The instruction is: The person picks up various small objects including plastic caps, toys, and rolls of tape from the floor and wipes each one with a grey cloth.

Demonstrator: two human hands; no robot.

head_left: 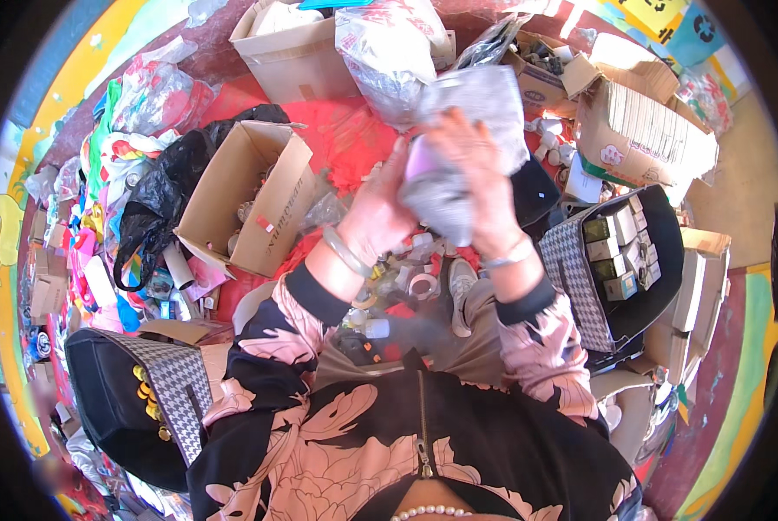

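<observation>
In front of my chest, both hands hold a crumpled grey plastic bag (489, 95) with a lilac patch (419, 161) showing at its left side. My left hand (380, 204) closes on the bag's left edge beside this patch. Across the bag lies my right hand (475, 169), its fingers bent over the plastic and blurred. Part of the bag hangs down between my wrists. What is inside it, if anything, cannot be made out. Below my hands, small loose items and a roll of tape (423, 285) are scattered on the floor around my shoe (461, 291).
An open cardboard box (272, 221) stands to the left. At the right is a black houndstooth bin (567, 278) with several small boxes (614, 247); a similar bin (176, 373) sits lower left. Farther back are a white plastic sack (389, 56) and a large carton (627, 130).
</observation>
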